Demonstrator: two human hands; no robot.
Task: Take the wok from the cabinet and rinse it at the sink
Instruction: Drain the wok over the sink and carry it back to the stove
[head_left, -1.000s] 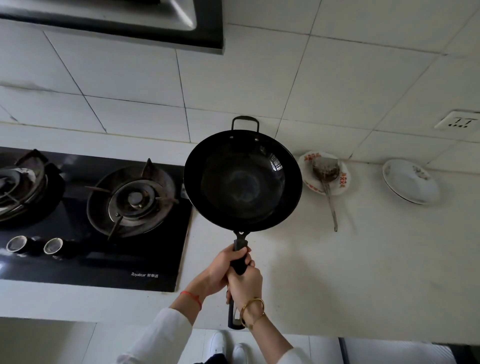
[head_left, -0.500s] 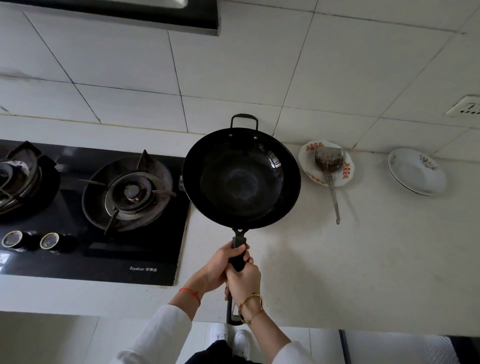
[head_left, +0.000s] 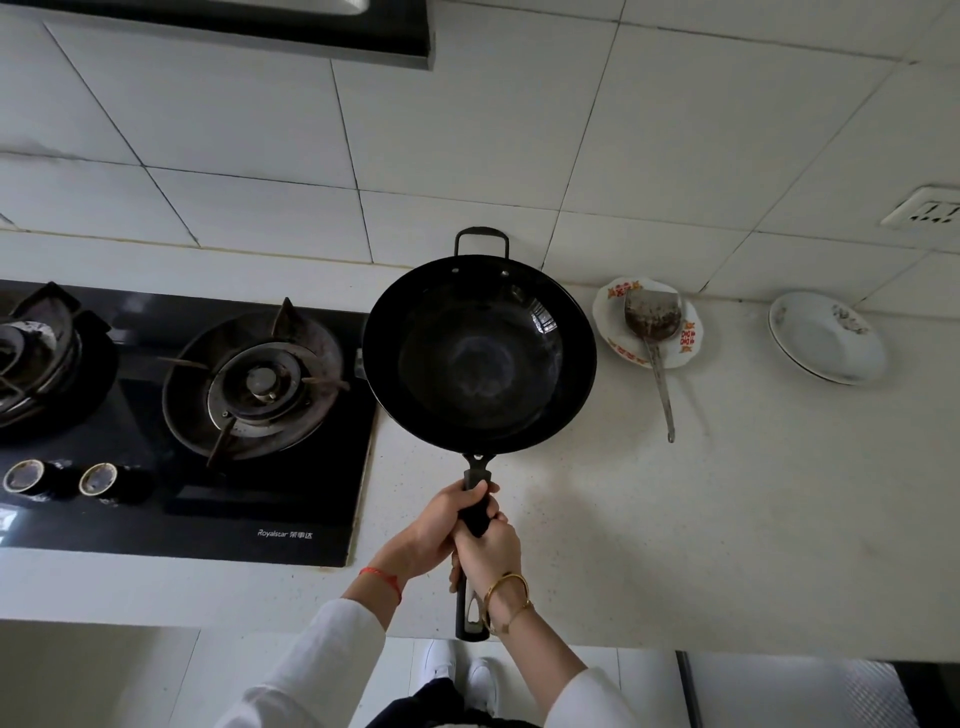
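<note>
A black wok (head_left: 479, 353) with a long black handle and a small loop handle at its far side hangs level above the white counter (head_left: 675, 519), just right of the gas hob. Both hands hold its long handle. My left hand (head_left: 441, 525) grips the handle's upper part, its wrist wearing a red string. My right hand (head_left: 491, 553) grips the handle just below it, with a gold bangle on the wrist. The handle's end sticks out beneath my right wrist. No sink is in view.
A black glass gas hob (head_left: 208, 415) with two burners and two knobs lies at the left. A patterned plate (head_left: 647, 322) holding a metal spatula (head_left: 652, 332) leans at the wall; a white plate (head_left: 826, 338) stands further right. A wall socket (head_left: 930, 213) sits at the right edge.
The wok has stayed in both hands with the same grip; the view has shifted slightly, so the wok and counter sit a little lower and nearer in frame.
</note>
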